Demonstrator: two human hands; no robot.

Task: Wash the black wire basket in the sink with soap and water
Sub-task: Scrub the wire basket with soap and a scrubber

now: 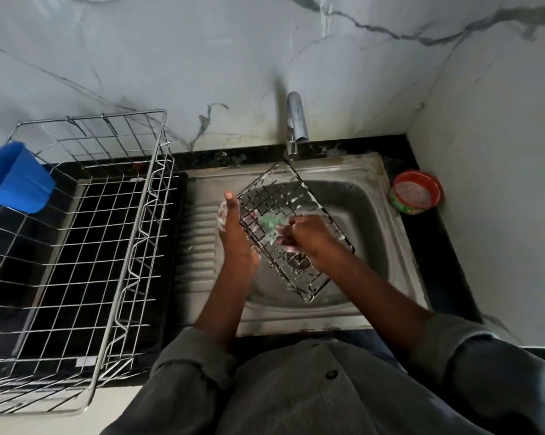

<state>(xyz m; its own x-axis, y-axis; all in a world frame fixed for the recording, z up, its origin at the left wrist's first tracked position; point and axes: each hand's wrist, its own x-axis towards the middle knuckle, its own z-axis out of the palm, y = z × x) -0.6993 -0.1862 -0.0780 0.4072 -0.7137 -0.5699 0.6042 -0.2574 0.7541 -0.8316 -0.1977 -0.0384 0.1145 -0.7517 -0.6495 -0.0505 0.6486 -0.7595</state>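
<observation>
Head view, scrubbing stage. The black wire basket (283,227) is held tilted over the bowl of the steel sink (359,196), its far corner close under the tap (297,127) and its near corner low toward the sink's front edge; this slant likely lets suds and water drain into the bowl rather than onto the table (446,277). The left hand (233,233) grips the basket's left rim, thumb up along the wire and the other fingers hidden behind the mesh, so it acts as the steadying support. The right hand (305,237) has its fingers curled on a green scrubber (272,229) pressed against the mesh near the middle, where white foam clings to the wires. No water stream is visible from the tap, which fits a soaping step with rinsing not yet done. A red soap tub (417,192) sits on the table just right of the sink, within reach of the scrubbing hand for reloading. To the left a larger wire rack (86,246) stands on a dark tray, with a blue cup (15,177) resting at its far left rim; this is probably the drying place, set beside the sink so that washed things travel a short way
</observation>
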